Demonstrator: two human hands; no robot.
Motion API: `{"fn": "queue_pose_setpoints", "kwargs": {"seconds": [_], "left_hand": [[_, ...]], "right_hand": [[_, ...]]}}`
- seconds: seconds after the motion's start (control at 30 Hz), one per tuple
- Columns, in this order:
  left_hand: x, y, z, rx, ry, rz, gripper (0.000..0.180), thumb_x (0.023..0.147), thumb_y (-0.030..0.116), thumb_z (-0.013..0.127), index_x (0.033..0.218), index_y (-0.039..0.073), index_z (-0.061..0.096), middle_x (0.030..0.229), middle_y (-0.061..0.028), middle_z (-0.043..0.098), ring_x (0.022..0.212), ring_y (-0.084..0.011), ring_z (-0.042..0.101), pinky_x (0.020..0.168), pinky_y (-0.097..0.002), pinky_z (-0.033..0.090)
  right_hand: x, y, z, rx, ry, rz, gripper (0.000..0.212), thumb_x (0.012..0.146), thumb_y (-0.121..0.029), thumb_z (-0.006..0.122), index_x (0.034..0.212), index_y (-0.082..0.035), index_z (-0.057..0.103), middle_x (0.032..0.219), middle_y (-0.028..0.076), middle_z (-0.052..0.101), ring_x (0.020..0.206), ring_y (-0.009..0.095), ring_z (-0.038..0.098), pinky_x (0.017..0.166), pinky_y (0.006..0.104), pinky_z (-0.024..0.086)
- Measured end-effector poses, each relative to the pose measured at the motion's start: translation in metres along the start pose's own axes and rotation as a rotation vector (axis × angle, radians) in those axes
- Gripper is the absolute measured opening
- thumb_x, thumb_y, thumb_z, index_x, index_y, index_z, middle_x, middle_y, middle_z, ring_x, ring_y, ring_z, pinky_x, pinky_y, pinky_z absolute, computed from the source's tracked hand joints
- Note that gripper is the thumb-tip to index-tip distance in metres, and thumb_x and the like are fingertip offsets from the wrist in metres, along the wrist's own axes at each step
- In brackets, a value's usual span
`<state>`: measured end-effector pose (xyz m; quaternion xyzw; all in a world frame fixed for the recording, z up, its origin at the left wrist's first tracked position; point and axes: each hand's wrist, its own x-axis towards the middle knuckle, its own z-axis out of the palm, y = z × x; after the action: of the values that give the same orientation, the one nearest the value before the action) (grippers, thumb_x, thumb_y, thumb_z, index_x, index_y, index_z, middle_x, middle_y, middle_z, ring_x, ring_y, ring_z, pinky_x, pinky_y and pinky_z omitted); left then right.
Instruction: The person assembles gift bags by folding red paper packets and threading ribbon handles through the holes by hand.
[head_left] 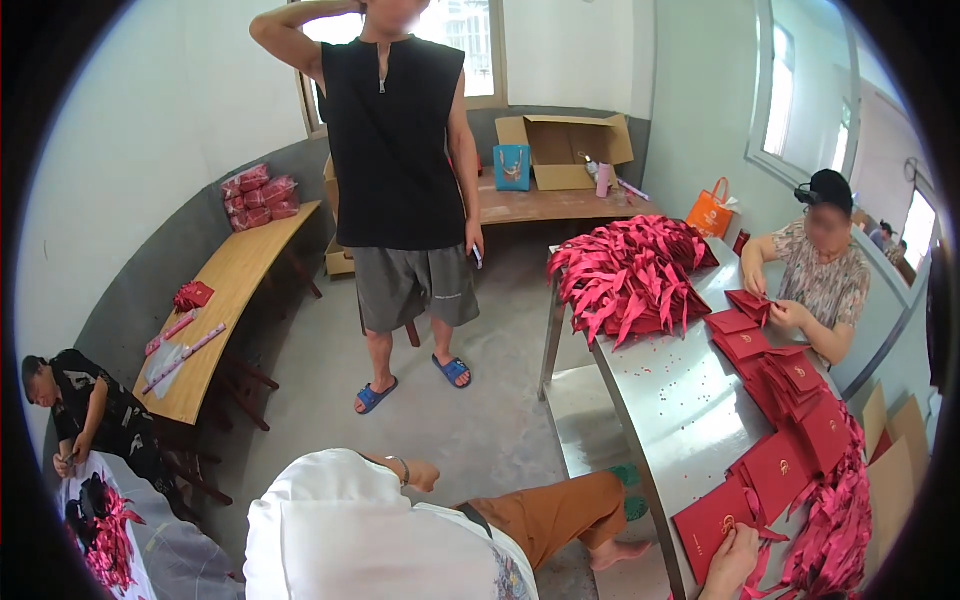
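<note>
Right hand (pixel 737 562) noted between four and five o'clock, thumb and fingertips at the face of a red pouch (pixel 706 530); whether the fingers close on it from beneath cannot be told. That pouch lies flat at the near end of the metal bench (pixel 655 400), the contact probably serving to steady it. Left hand (pixel 424 475), between six and seven o'clock beyond a white sleeve (pixel 325 495), is clear of the bench; its finger position cannot be determined. About four o'clock, a row of red pouches (pixel 782 465) overlaps along the bench edge, an arrangement likely saving space and keeping each within reach. Pink ribbons (pixel 835 515) trail beside them. Nearer the centre, toward two to three o'clock, sits a heap of ribboned pouches (pixel 630 275), presumably massed to leave bare metal between. At three o'clock a co-worker (pixel 825 260) handles a folded pouch (pixel 748 304) with both hands, apparently for control of its small parts. Farther off: wooden bench (pixel 245 270) at nine o'clock, wrapped bundles (pixel 260 200) stacked at ten, standing person (pixel 400 150) at eleven, open cardboard box (pixel 585 175) at one.
</note>
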<state>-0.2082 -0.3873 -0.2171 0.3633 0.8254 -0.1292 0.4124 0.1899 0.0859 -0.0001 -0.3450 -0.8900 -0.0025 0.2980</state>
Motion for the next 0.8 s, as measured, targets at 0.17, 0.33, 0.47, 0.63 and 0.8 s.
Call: {"fn": "queue_pose_setpoints", "kwargs": {"seconds": [0.17,0.33,0.47,0.63,0.8], "left_hand": [[-0.012,0.010,-0.011,0.001,0.007,0.025,0.042,0.082,0.026,0.061,0.117,0.003,0.064,0.115,-0.0202,0.066,0.107,-0.0381,0.062,0.091,-0.0472,0.049],[-0.001,0.022,-0.019,-0.020,0.063,0.090,0.044,0.083,0.027,0.059,0.121,0.004,0.063,0.118,-0.0211,0.064,0.109,-0.0379,0.061,0.093,-0.0460,0.048],[-0.002,0.037,-0.031,-0.099,0.094,0.109,0.044,0.084,0.027,0.058,0.122,0.003,0.062,0.118,-0.0218,0.064,0.110,-0.0383,0.061,0.094,-0.0457,0.048],[0.005,0.036,-0.025,-0.075,0.116,0.091,0.043,0.082,0.026,0.062,0.119,0.006,0.065,0.118,-0.0190,0.065,0.111,-0.0362,0.061,0.095,-0.0448,0.048],[0.007,0.025,-0.014,-0.019,0.070,0.068,0.043,0.083,0.024,0.060,0.121,0.005,0.064,0.120,-0.0188,0.064,0.113,-0.0360,0.060,0.097,-0.0448,0.048]], "right_hand": [[0.001,0.004,0.003,-0.014,0.017,-0.025,0.011,0.086,-0.006,0.058,0.097,-0.001,0.059,0.091,0.017,0.057,0.087,0.037,0.057,0.075,0.0446,0.047],[0.002,0.001,0.000,-0.014,0.019,-0.019,0.010,0.087,-0.005,0.058,0.095,-0.001,0.060,0.090,0.017,0.058,0.086,0.037,0.058,0.075,0.0439,0.047],[0.002,0.000,-0.001,-0.008,0.028,-0.018,0.010,0.086,-0.004,0.059,0.095,-0.001,0.060,0.090,0.017,0.058,0.085,0.037,0.058,0.074,0.0444,0.047],[0.003,-0.003,-0.002,-0.003,0.031,-0.015,0.011,0.085,-0.003,0.059,0.095,-0.001,0.060,0.089,0.017,0.058,0.085,0.037,0.059,0.073,0.0448,0.048],[0.000,0.001,0.001,-0.003,0.020,0.003,0.013,0.086,-0.007,0.059,0.097,-0.002,0.060,0.091,0.015,0.057,0.086,0.037,0.057,0.075,0.0459,0.046]]}}
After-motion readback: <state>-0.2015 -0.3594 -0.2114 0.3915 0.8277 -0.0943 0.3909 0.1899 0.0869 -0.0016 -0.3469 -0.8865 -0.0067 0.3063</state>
